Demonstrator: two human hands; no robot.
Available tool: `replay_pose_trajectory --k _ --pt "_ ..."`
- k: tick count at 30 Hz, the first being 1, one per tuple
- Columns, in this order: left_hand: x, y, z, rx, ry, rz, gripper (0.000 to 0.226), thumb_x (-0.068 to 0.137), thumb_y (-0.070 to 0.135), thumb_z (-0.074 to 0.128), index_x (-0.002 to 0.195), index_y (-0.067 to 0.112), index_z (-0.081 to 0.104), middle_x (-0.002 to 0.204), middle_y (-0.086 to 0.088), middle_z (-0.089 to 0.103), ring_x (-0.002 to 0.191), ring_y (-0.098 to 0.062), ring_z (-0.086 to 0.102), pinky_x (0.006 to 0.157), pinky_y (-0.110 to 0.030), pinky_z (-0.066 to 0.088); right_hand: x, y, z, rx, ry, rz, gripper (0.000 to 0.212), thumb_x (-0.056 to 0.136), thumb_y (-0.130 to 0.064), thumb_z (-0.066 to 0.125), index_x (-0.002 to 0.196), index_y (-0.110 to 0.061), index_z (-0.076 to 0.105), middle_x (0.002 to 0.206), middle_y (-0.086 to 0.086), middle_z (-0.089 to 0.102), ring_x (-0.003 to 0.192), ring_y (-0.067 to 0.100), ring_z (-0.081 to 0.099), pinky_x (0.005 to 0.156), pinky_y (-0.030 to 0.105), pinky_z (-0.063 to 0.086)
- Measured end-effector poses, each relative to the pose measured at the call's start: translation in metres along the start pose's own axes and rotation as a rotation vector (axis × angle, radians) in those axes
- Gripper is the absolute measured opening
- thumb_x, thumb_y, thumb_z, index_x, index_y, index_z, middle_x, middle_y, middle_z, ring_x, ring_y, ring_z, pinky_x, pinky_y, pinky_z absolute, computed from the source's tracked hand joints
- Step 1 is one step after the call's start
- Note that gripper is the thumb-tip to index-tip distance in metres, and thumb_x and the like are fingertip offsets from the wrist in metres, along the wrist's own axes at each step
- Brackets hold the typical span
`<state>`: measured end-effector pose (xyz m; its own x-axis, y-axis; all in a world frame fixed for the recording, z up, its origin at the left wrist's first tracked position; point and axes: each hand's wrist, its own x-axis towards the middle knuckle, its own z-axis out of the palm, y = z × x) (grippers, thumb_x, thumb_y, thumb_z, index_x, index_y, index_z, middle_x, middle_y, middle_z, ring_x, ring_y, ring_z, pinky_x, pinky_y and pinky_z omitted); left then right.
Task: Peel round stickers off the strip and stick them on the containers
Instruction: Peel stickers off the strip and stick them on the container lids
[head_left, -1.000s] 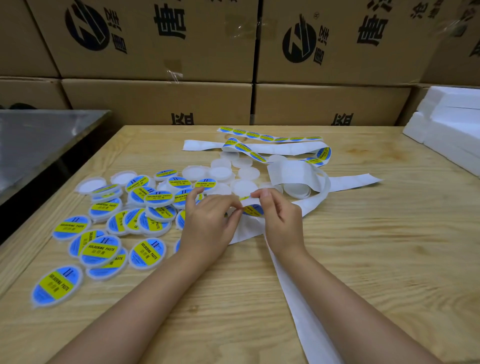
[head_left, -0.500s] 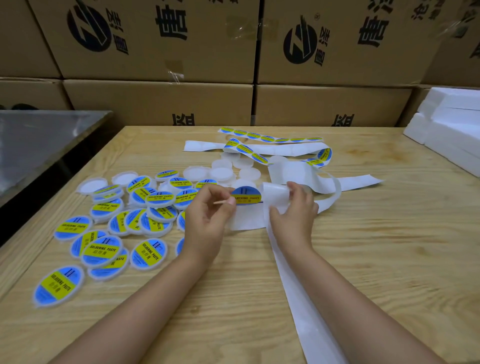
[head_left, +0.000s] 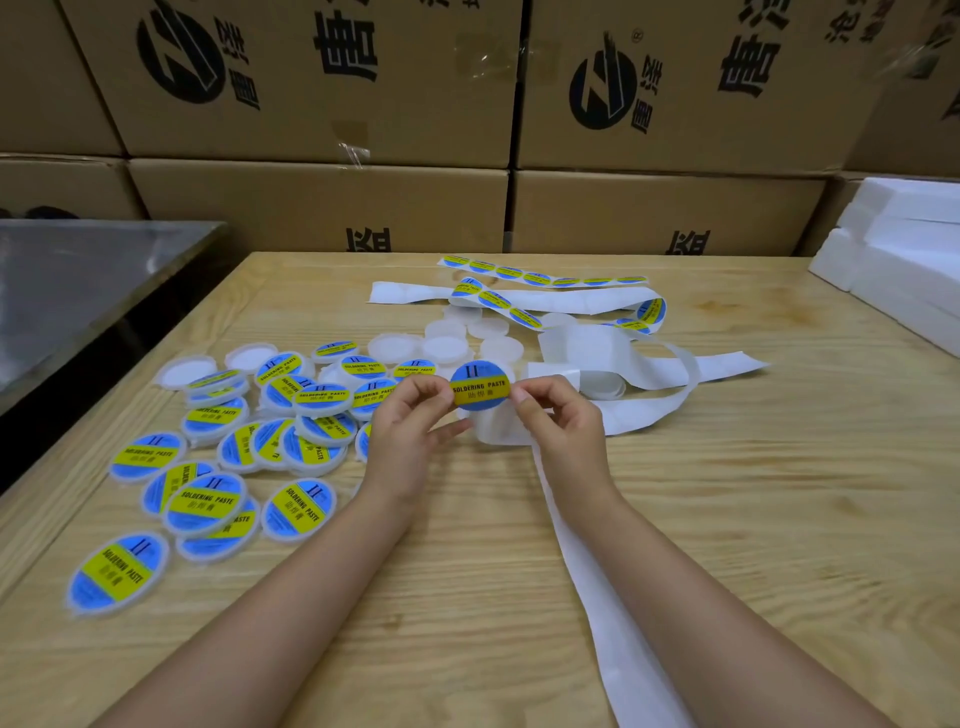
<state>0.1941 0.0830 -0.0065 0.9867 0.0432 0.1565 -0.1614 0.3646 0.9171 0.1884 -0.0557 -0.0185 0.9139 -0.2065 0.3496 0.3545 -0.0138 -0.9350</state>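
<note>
I see left grip (head_left: 410, 421) & right grip (head_left: 558, 421) each pinching one edge of a round sticker (head_left: 479, 385), held up mid-frame over the worktop (head_left: 753, 519). It's blue w/ a yellow band reading "SOLDERING PASTE". Bare backing strip (head_left: 597, 545) trails to 5 o'clock. Labelled containers (head_left: 205, 501) are piled at 9 o'clock, plain white containers (head_left: 445, 347) at 12.
</note>
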Motion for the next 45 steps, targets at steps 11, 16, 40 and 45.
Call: replay_pose_trajectory --k 11,16,40,45 --pt "0.001 -0.007 0.002 0.245 0.024 0.099 0.026 0.098 0.011 0.041 0.093 0.020 0.065 0.091 0.009 0.070 0.092 -0.008 0.067 0.080 -0.033 0.054 0.002 0.006 0.002 0.060 0.022 0.018 0.005 0.075 -0.028 0.067 0.070 -0.028 0.068 0.078 0.000 0.063 0.071 0.010 0.056 0.071 0.025 0.042" --pt "0.004 -0.016 -0.005 0.640 -0.050 0.142 0.048 0.101 0.021 0.034 0.147 0.018 0.023 0.124 0.003 0.059 0.118 -0.015 0.054 0.100 -0.031 0.040 0.002 0.005 0.002 0.148 0.067 0.022 0.010 0.085 -0.016 0.062 0.076 -0.019 0.060 0.063 -0.005 0.057 0.063 0.010 0.051 0.067 0.025 0.042" --pt "-0.001 -0.022 -0.011 1.793 -0.093 0.394 0.042 0.089 0.049 0.039 0.114 0.017 0.048 0.109 -0.003 0.062 0.113 -0.023 0.049 0.109 -0.037 0.011 -0.007 0.005 0.003 -0.431 -0.219 -0.010 0.066 0.095 -0.019 0.049 0.147 -0.029 0.010 0.121 0.001 0.061 0.103 0.007 0.057 0.084 0.010 0.035" --pt "-0.006 -0.015 -0.006 1.352 0.002 0.587 0.054 0.076 0.034 0.072 0.117 0.001 0.057 0.107 -0.016 0.059 0.098 -0.035 0.059 0.087 -0.042 0.041 -0.006 0.005 0.003 -0.330 -0.192 -0.016 0.062 0.094 -0.018 0.053 0.142 -0.036 0.018 0.102 -0.009 0.066 0.086 0.004 0.063 0.075 0.006 0.042"
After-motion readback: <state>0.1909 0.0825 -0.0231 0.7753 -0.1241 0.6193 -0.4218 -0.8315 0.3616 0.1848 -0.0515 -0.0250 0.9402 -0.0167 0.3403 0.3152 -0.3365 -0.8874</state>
